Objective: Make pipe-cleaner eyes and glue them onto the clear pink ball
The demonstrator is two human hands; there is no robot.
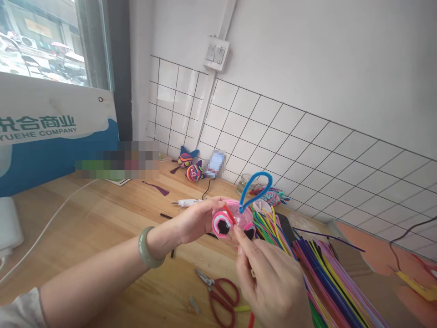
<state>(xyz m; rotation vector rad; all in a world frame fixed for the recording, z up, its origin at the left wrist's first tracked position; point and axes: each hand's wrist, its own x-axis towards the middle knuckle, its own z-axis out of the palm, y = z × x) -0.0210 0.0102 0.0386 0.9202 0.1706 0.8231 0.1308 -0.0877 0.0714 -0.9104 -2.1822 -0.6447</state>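
A pink pipe-cleaner figure point(242, 221) with black, white and pink eyes is up above the table. From its top rises a blue pipe-cleaner loop point(264, 175). My left hand point(198, 222), a green bangle on its wrist, is closed on the figure's left side. In front of the figure, my right hand point(269, 273) pinches a short red pipe cleaner point(229, 212) that lies beside the left eye. The figure's lower part is mostly behind my right hand.
Red-handled scissors point(223, 291) lie near the front edge. Bundled coloured pipe cleaners point(337, 278) spread on the right. Behind stand a glass jar point(244, 184), a phone point(215, 163) and colourful ornaments point(195, 171). A white glue pen point(189, 202) lies left of the figure.
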